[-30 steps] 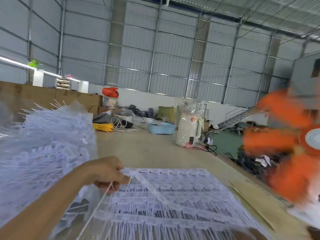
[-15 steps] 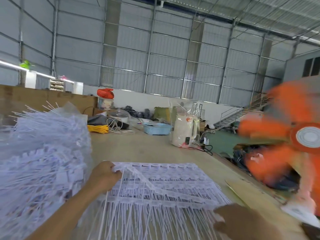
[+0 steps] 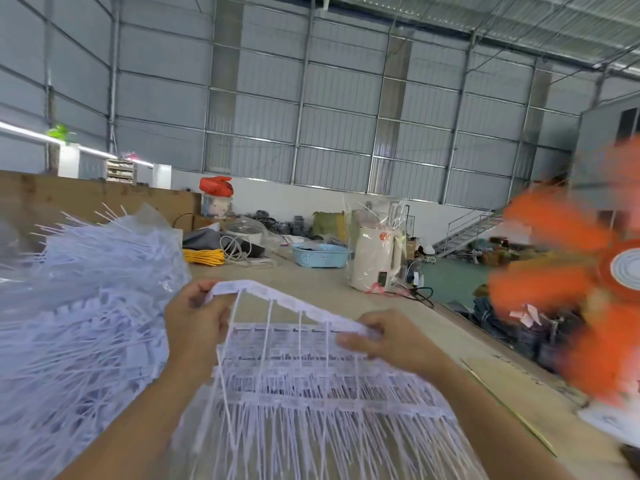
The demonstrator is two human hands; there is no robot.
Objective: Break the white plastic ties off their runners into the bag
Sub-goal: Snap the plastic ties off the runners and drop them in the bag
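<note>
A stack of white plastic ties on their runners lies on the workbench in front of me. Its top row of ties is lifted off the stack and bows upward. My left hand grips the left end of that row. My right hand pinches its right end. Several thin runner stems hang from the raised row down to the stack. At the left stands a clear plastic bag heaped with loose white ties, its mouth facing the stack.
An orange fan spins close at the right edge. On the workbench farther back stand a white kettle in plastic wrap, a blue basket, a yellow cable coil and a wooden board wall.
My right hand has come up from the lower right and taken the right end of the top row. Both hands have lifted that row off the stack.
</note>
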